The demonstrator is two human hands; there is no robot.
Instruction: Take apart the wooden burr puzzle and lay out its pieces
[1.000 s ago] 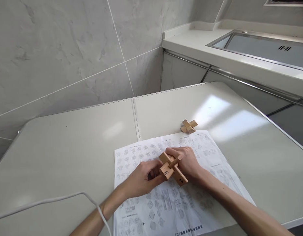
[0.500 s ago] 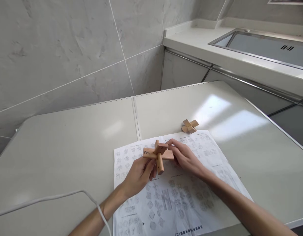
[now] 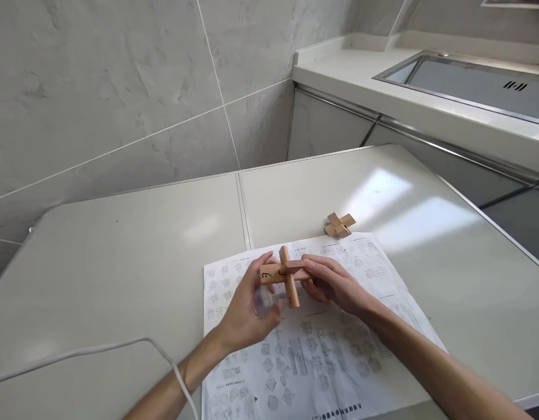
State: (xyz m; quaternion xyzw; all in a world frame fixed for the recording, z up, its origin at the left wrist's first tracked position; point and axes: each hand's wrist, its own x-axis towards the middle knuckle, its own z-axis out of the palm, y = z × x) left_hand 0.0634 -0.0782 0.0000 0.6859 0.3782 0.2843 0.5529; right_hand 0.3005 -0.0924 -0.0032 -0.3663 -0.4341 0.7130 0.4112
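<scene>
Head view: a wooden cross puzzle [image 3: 283,274] is held in the air just above the far end of the printed sheet [image 3: 322,356].

The right hand [image 3: 335,286] pinches the right end of the long bar between its fingertips. The left hand [image 3: 247,309], blurred, cups the left end, and I cannot tell how firmly it holds. The long axis runs left to right, roughly level and parallel to the sheet's far edge. A shorter bar crosses it, its lower end tipped toward the sheet. It is probably light, stiff, dry wood with a fair grip. The interlocked bars may slide apart, so it is best held at the bar ends close to the crossing.
</scene>
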